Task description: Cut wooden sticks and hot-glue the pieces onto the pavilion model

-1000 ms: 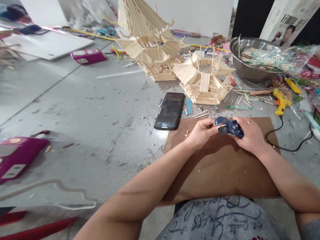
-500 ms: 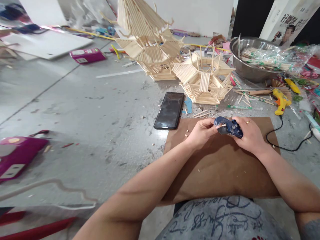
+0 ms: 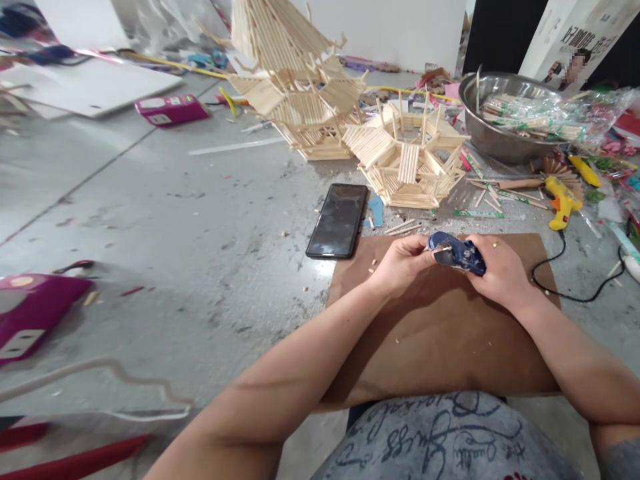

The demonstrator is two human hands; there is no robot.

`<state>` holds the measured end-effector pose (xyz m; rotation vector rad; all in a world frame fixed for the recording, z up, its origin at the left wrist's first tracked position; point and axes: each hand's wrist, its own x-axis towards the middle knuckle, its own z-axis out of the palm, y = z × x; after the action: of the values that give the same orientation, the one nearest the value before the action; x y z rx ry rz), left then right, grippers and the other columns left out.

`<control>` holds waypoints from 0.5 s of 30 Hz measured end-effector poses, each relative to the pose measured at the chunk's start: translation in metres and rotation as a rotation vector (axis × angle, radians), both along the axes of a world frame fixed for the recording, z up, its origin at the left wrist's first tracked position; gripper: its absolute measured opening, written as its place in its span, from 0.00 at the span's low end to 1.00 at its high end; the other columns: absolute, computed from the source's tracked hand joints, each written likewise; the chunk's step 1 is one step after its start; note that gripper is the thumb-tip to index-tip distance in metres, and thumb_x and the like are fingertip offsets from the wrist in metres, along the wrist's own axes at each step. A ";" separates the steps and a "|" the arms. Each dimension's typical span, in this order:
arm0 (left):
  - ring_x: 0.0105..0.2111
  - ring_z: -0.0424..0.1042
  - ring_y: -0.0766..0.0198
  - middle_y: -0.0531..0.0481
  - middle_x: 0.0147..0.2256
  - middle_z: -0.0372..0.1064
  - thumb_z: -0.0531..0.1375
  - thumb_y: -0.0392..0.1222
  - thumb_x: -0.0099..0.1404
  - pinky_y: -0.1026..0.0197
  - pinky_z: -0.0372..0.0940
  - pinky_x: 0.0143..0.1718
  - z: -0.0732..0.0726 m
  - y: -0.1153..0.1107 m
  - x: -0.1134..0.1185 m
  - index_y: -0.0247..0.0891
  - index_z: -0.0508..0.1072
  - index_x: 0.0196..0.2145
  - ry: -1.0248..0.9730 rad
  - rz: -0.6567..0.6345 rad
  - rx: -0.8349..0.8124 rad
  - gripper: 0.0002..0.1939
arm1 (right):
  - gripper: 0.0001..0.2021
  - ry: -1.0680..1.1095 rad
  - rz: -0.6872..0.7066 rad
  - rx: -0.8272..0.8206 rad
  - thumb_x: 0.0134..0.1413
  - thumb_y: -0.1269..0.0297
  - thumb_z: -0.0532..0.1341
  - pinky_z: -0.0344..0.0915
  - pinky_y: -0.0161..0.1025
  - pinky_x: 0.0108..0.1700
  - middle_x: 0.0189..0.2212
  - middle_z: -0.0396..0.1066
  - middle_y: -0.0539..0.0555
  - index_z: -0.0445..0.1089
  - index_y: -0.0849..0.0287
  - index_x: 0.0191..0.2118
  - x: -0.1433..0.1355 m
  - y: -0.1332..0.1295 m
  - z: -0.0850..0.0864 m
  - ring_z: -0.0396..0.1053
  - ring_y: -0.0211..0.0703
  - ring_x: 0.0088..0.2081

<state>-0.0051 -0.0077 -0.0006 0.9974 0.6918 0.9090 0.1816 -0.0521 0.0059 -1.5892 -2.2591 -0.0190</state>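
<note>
My right hand [image 3: 500,270] is wrapped around a dark blue hand cutter [image 3: 467,256] with a grey blade, held over the brown board. At the cutter's left end, my left hand [image 3: 407,263] is closed in a pinch on a thin wooden stick [image 3: 443,250]. A short pale length of that stick shows across the grey blade; the rest is hidden by the fingers. Beyond my hands stands a low, many-sided stick frame [image 3: 410,163]. Behind it to the left rises a taller tiered stick tower [image 3: 310,100].
A black phone [image 3: 337,220] lies at the corner of the brown board [image 3: 440,347]. To the right are a yellow glue gun [image 3: 561,202] with its cord and a steel bowl [image 3: 493,137] of wrapped sticks. Purple power strips [image 3: 43,313] lie left. Loose sticks [image 3: 403,227] are scattered ahead.
The view has shifted very slightly. Both hands keep the same hold at the cutter, and the blade and stick look nearly unchanged.
</note>
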 end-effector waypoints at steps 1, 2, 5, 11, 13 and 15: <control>0.26 0.64 0.72 0.53 0.25 0.69 0.67 0.42 0.43 0.67 0.60 0.33 -0.001 0.000 0.000 0.32 0.74 0.24 -0.002 0.001 0.003 0.12 | 0.18 -0.001 -0.003 0.000 0.45 0.66 0.55 0.61 0.44 0.42 0.37 0.69 0.58 0.59 0.60 0.45 0.000 0.000 0.000 0.65 0.50 0.41; 0.26 0.65 0.71 0.52 0.25 0.69 0.67 0.43 0.44 0.66 0.60 0.33 -0.001 0.000 0.000 0.32 0.74 0.24 -0.003 -0.001 0.004 0.12 | 0.17 -0.004 -0.008 0.000 0.45 0.66 0.55 0.61 0.43 0.41 0.36 0.69 0.58 0.60 0.60 0.45 -0.001 0.000 0.001 0.66 0.50 0.40; 0.27 0.65 0.71 0.52 0.25 0.70 0.67 0.43 0.44 0.65 0.60 0.34 -0.003 0.001 0.000 0.32 0.74 0.25 -0.011 -0.009 0.001 0.12 | 0.17 -0.016 -0.021 0.011 0.45 0.66 0.54 0.61 0.42 0.40 0.35 0.69 0.57 0.60 0.60 0.44 -0.002 -0.001 0.001 0.66 0.49 0.38; 0.26 0.65 0.71 0.53 0.24 0.69 0.67 0.45 0.43 0.65 0.60 0.34 0.000 0.000 0.000 0.32 0.74 0.24 -0.017 -0.007 0.004 0.13 | 0.16 -0.038 -0.054 0.018 0.45 0.67 0.54 0.61 0.41 0.37 0.34 0.70 0.58 0.60 0.61 0.43 -0.004 -0.003 0.001 0.67 0.48 0.36; 0.26 0.65 0.71 0.53 0.23 0.68 0.68 0.45 0.42 0.65 0.60 0.34 0.001 0.000 0.000 0.32 0.73 0.23 -0.016 -0.006 0.005 0.13 | 0.16 -0.042 -0.068 0.011 0.45 0.67 0.54 0.61 0.41 0.36 0.34 0.70 0.58 0.61 0.60 0.43 -0.004 -0.003 0.002 0.67 0.48 0.36; 0.26 0.65 0.71 0.53 0.23 0.68 0.67 0.45 0.43 0.65 0.60 0.34 0.002 -0.001 0.000 0.32 0.73 0.23 -0.013 -0.006 -0.002 0.13 | 0.16 -0.049 -0.079 0.007 0.44 0.67 0.54 0.61 0.40 0.35 0.34 0.70 0.58 0.61 0.60 0.43 -0.005 -0.004 0.002 0.67 0.48 0.35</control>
<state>-0.0047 -0.0085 0.0016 0.9911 0.6783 0.9083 0.1769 -0.0558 0.0081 -1.6911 -2.2286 -0.0870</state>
